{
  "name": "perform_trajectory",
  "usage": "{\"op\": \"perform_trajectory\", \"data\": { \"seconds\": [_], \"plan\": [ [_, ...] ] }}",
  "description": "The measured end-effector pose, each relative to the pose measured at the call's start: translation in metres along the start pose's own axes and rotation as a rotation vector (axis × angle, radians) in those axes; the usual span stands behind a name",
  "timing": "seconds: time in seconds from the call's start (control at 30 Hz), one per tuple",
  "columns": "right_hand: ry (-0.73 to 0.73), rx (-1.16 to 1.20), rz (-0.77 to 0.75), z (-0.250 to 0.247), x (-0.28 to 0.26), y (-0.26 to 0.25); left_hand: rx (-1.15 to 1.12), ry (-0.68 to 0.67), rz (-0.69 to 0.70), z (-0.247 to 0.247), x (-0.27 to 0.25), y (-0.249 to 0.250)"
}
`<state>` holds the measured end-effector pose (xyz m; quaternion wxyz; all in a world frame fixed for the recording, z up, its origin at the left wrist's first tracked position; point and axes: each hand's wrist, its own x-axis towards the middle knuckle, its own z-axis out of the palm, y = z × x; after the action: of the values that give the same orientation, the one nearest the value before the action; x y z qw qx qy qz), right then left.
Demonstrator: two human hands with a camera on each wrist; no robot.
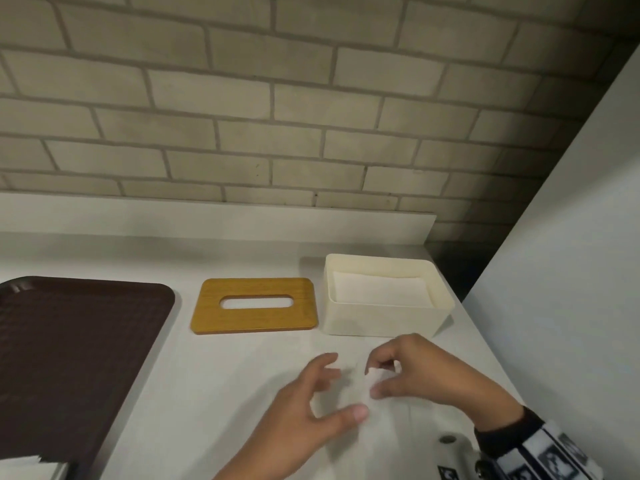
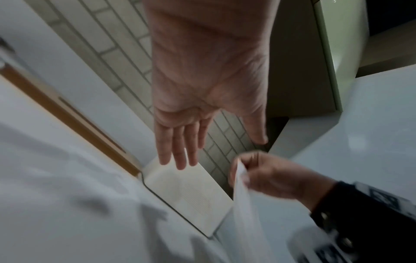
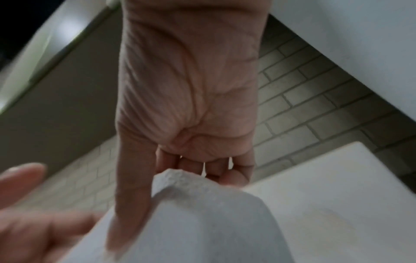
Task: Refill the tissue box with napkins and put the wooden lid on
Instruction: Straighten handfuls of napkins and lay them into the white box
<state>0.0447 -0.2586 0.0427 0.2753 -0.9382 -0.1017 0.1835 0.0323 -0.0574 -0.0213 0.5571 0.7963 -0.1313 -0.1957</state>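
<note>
Your white counter runs below a brick wall, with a dark brown tray lying at its left. At the far right the cream tissue box stands open, a white layer of napkins already inside. Just left of it, apart from the box, the wooden lid lies flat with its slot up. Nearer you, your right hand pinches a corner of a white napkin between thumb and curled fingers, lifting it off the counter. Your left hand hovers beside it, fingers spread and relaxed, grasping nothing.
</note>
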Motion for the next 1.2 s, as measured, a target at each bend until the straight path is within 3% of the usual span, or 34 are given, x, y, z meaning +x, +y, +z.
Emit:
{"op": "perform_trajectory", "data": {
  "seconds": [0.07,0.1,0.2,0.27,0.4,0.53,0.6,0.73,0.87,1.0,1.2],
  "plan": [
    [0.026,0.142,-0.077,-0.01,-0.002,-0.016,-0.124,-0.096,-0.008,0.013,-0.001,0.002],
    [0.049,0.206,-0.11,-0.012,-0.001,-0.021,-0.142,-0.074,0.002,0.016,0.0,0.002],
    [0.15,0.383,-0.131,-0.01,0.015,-0.027,-0.174,0.11,-0.018,0.011,0.0,0.002],
    [0.194,0.51,-0.04,0.002,0.035,-0.018,-0.285,0.2,-0.048,-0.004,-0.007,0.002],
    [0.172,0.222,0.178,0.043,0.071,0.005,-0.498,0.38,-0.116,-0.042,-0.025,0.002],
    [0.098,-0.066,0.247,0.067,0.091,0.007,-0.634,0.505,-0.191,-0.069,-0.033,-0.008],
    [0.084,-0.094,0.275,0.071,0.099,0.006,-0.703,0.547,-0.233,-0.078,-0.034,-0.017],
    [0.055,0.036,0.305,0.074,0.106,0.012,-0.803,0.484,-0.256,-0.087,-0.034,-0.025],
    [0.081,-0.055,0.219,0.072,0.099,0.015,-0.816,0.529,-0.22,-0.088,-0.031,-0.025],
    [0.118,0.094,0.095,0.052,0.076,0.001,-0.803,0.602,-0.22,-0.088,-0.031,-0.02],
    [-0.103,0.158,-0.194,-0.014,0.019,-0.065,-0.608,0.58,-0.142,-0.083,-0.03,0.001]
  ]
}}
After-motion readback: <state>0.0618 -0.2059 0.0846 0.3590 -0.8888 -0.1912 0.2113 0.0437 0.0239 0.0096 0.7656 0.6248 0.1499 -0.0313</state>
